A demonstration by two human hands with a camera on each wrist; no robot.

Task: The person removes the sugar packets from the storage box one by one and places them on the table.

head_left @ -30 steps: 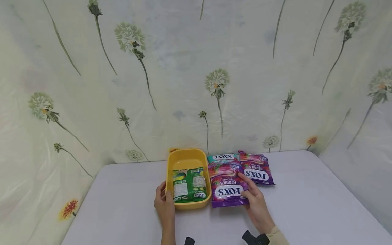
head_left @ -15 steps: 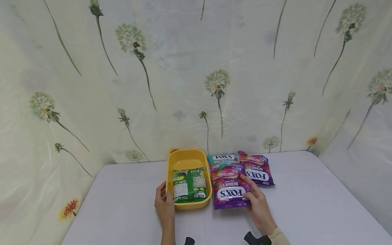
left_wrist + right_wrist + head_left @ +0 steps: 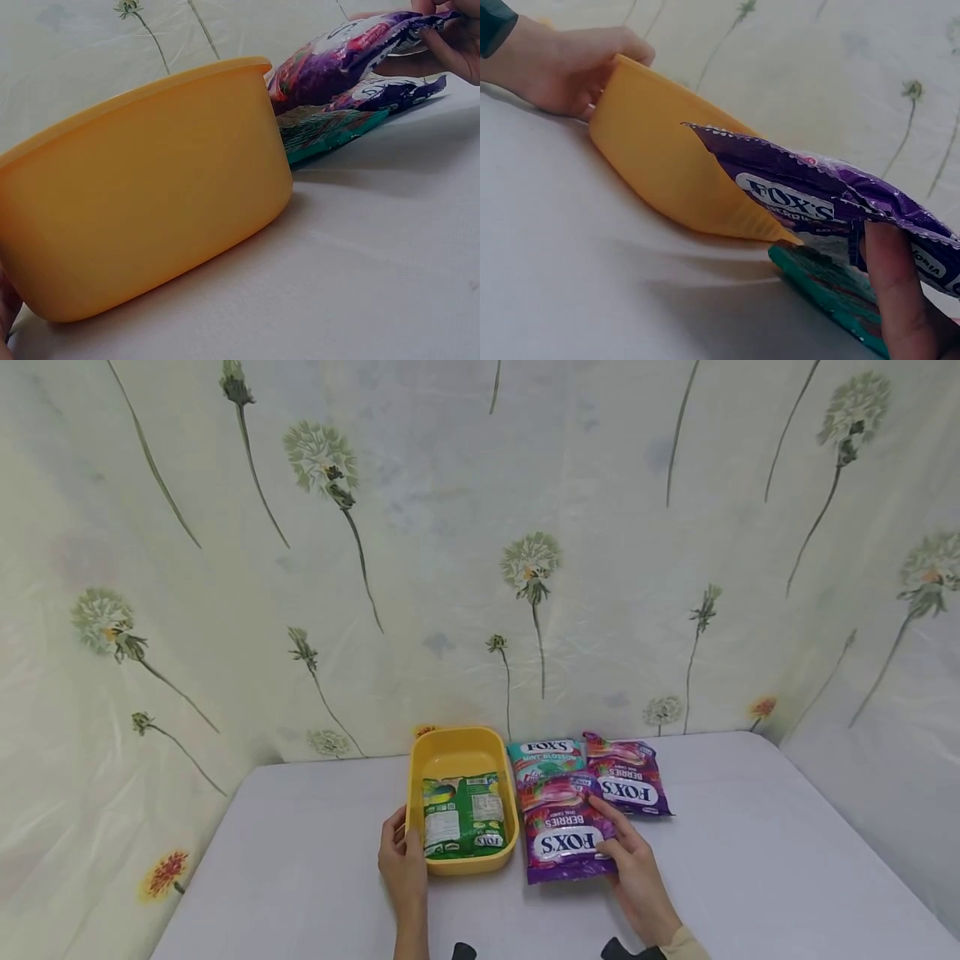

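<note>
My right hand (image 3: 636,881) pinches the near right edge of a purple Fox's Berries candy bag (image 3: 564,828). In the right wrist view the bag (image 3: 802,184) hangs tilted above a teal Fox's mint candy bag (image 3: 829,296), with a finger against its underside. The teal bag (image 3: 543,762) lies partly hidden beneath it in the head view. My left hand (image 3: 405,864) holds the near left side of a yellow plastic bin (image 3: 457,867), and the right wrist view shows this hand (image 3: 581,67) at its corner. A green Fox's candy bag (image 3: 465,817) lies inside the bin.
A second purple Fox's Berries bag (image 3: 628,777) lies on the white-covered table (image 3: 750,843), right of the teal bag. Behind the table hangs a curtain (image 3: 442,568) printed with dandelions, close to the bin's far end.
My right hand has drawn the purple candy bag toward me and slightly right, so more of the teal bag shows. The left hand and the bin have stayed in place.
</note>
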